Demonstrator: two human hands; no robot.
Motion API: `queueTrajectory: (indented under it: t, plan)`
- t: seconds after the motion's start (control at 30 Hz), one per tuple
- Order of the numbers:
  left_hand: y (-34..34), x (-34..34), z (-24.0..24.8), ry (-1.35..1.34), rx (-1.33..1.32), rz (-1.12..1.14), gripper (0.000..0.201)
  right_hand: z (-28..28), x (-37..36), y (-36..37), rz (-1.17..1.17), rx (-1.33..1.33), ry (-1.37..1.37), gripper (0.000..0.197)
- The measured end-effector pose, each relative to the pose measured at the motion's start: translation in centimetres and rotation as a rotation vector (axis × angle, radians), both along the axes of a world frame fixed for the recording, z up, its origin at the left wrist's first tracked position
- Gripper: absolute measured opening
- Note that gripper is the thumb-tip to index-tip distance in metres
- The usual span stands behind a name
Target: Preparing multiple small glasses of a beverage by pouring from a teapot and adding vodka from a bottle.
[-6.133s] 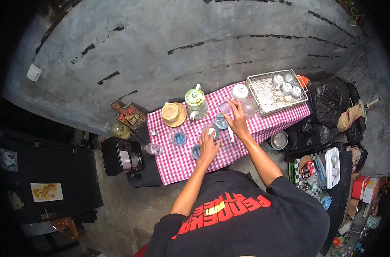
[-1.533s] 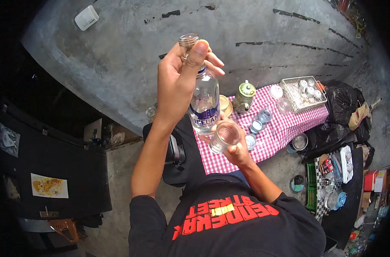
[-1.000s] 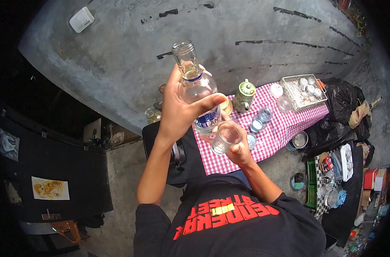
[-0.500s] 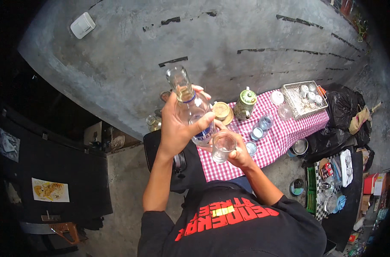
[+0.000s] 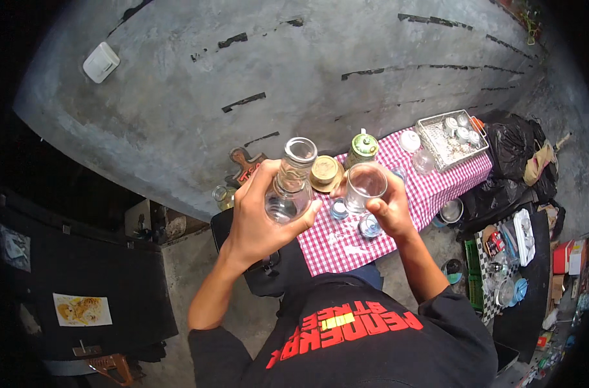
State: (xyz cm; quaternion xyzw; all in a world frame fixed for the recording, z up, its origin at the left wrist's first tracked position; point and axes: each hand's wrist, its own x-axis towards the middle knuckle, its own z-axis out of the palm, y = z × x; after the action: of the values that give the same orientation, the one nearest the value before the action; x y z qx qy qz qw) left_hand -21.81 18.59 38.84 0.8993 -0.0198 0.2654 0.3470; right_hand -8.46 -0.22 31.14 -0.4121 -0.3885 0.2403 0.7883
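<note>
My left hand point(image 5: 254, 216) is wrapped round a clear glass bottle point(image 5: 294, 169) with a wide round mouth, held upright above the table. In my right hand point(image 5: 392, 205) is a clear drinking glass point(image 5: 365, 187), gripped at its sides and tilted so that its rim faces up toward me. The bottle and the glass are apart. Below them, bluish glasses point(image 5: 370, 226) stand on a red-and-white checked cloth point(image 5: 326, 249). Just behind my hands are a tan lidded pot point(image 5: 325, 171) and a green teapot point(image 5: 364, 145), its lower part covered by the glass.
A wire basket point(image 5: 434, 155) of white cups stands at the table's far right, with a clear jar point(image 5: 423, 161) beside it. Black plastic bags point(image 5: 514, 142) lie past the table. A grey wall point(image 5: 242, 58) rises behind. Another glass vessel point(image 5: 223, 196) is at the left.
My left hand has turned the bottle, so its mouth now faces more toward me. My right hand has lifted the glass up and to the right, away from the bottle. The view has shifted slightly.
</note>
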Motion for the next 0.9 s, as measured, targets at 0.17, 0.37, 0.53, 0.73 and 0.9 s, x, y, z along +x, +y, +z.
queueTrajectory:
  t: [0.17,0.37,0.53,0.73,0.9]
  plan:
    - [-0.5,0.1,2.5,0.083,0.083,-0.039,0.048,2.0,0.7,-0.7,0.049,0.046,0.011,0.055]
    - [0.5,-0.5,4.2,0.074,0.291,-0.115,0.054,3.1,0.3,-0.7,0.019,-0.016,-0.113,0.059]
    - [0.3,-1.1,5.5,0.199,0.418,-0.124,0.054,4.4,-0.5,-0.6,-0.099,-0.085,-0.291,0.06]
    - [0.2,-1.5,6.5,0.276,0.488,-0.119,0.055,4.5,-0.5,-0.8,-0.11,-0.114,-0.413,0.06]
    - [0.3,-1.7,6.7,0.311,0.518,-0.109,0.055,4.7,-0.8,-0.9,-0.11,-0.177,-0.419,0.059]
